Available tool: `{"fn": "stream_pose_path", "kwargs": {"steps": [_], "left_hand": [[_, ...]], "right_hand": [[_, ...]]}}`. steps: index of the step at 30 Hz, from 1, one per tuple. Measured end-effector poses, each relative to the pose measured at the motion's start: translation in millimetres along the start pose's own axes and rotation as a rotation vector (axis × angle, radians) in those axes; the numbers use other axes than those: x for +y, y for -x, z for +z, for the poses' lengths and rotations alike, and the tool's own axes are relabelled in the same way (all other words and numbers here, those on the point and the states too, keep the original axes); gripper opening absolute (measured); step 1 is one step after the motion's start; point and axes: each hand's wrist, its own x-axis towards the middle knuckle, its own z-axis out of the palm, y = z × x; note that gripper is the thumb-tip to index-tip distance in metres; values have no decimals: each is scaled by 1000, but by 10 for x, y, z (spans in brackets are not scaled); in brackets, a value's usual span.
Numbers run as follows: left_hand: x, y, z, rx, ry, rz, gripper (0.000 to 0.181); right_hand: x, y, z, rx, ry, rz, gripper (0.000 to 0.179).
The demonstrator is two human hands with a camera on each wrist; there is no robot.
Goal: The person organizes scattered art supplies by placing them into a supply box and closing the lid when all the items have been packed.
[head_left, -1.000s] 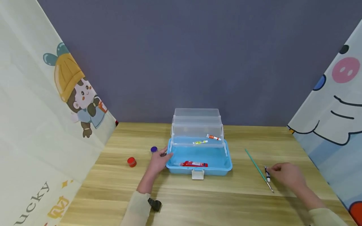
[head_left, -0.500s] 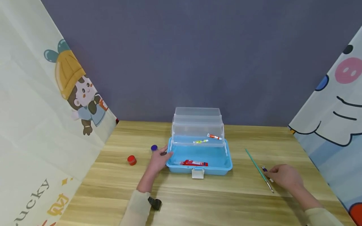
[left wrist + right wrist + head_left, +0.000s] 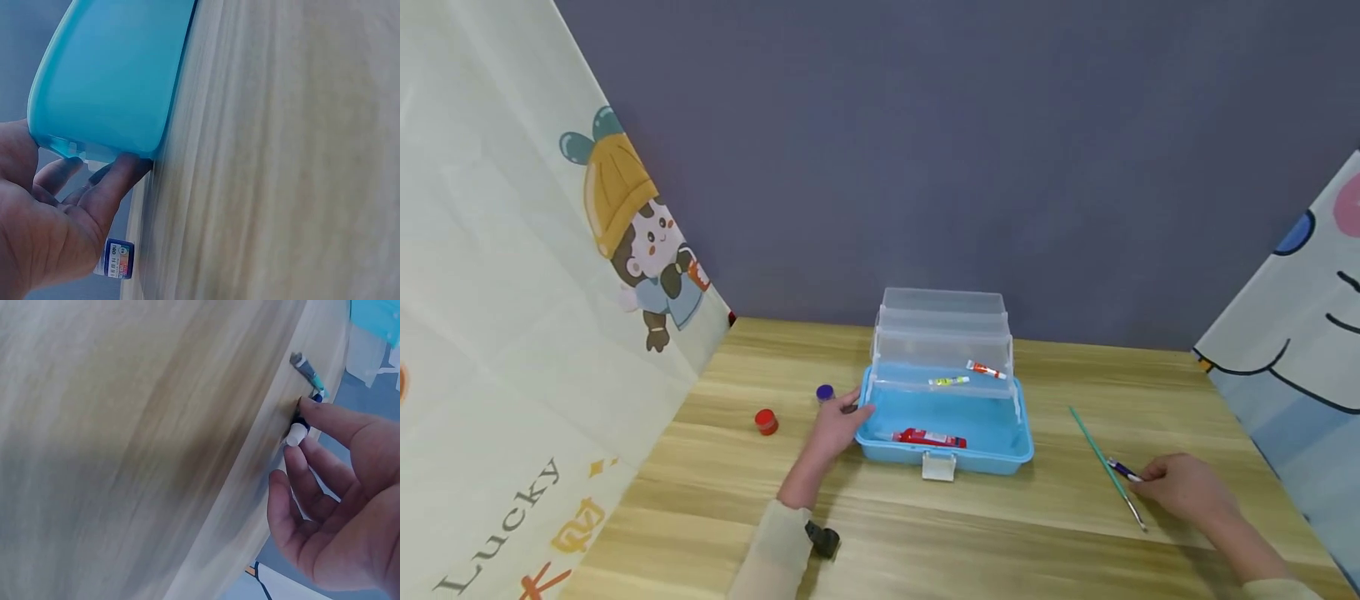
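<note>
In the head view a light-blue art box (image 3: 977, 462) stands with its clear tiered lid trays raised. My left hand (image 3: 838, 425) grips its left end, thumb over the rim and fingers against the outside wall. A red paint tube (image 3: 931, 438) lies in the box; a yellow-labelled tube (image 3: 949, 381) and an orange-red tube (image 3: 987, 369) lie in the clear tray. At the right, my right hand (image 3: 1191, 492) pinches a small dark-purple paint tube (image 3: 303, 427) near its white cap, low over the table. A green paintbrush (image 3: 1101, 454) lies just left of that tube.
Left of the box, a purple-lidded paint jar (image 3: 825, 392) stands close to my left hand and a red jar (image 3: 766, 422) farther out. A grey wall (image 3: 955, 167) rises behind the wooden table (image 3: 1000, 533), with printed curtains on both sides.
My right fingers have closed on the purple tube, and it has turned from pointing toward me to slanting beside the brush. The left hand stays on the box. The head view has shifted slightly.
</note>
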Motion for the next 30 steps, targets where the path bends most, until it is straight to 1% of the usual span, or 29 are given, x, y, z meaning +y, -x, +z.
{"fn": "stream_pose_path", "kwargs": {"steps": [3,7,10,13,16,17,20,23,26,30], "left_hand": [[19,-5,8,-5,18,-8,61],[37,-6,5,11,8,-11,59],[45,-4,2,28,-9,-2,57],[33,6,3,27,-33,-7,56],[19,14,7,24,-43,-35,57],[15,14,10,23,-43,-36,57],[21,0,21,26,-37,-24,56],[36,-19,33,28,-37,-8,55],[43,-22,39,33,-43,-20,54],[49,-13,37,41,-51,-27,54]], "right_hand": [[34,11,-29,4,-1,0,33],[47,6,-53,2,5,-7,36],[52,1,-56,12,13,-18,35],[49,2,-52,27,19,-30,32],[23,-5,-68,42,13,-39,29],[8,-9,-80,48,5,-46,28],[-52,-45,-143,80,-20,-71,28],[-141,-84,-243,101,-28,-84,35],[-266,-114,-346,101,-20,-88,42],[-469,-141,-437,134,-17,-122,41]]}}
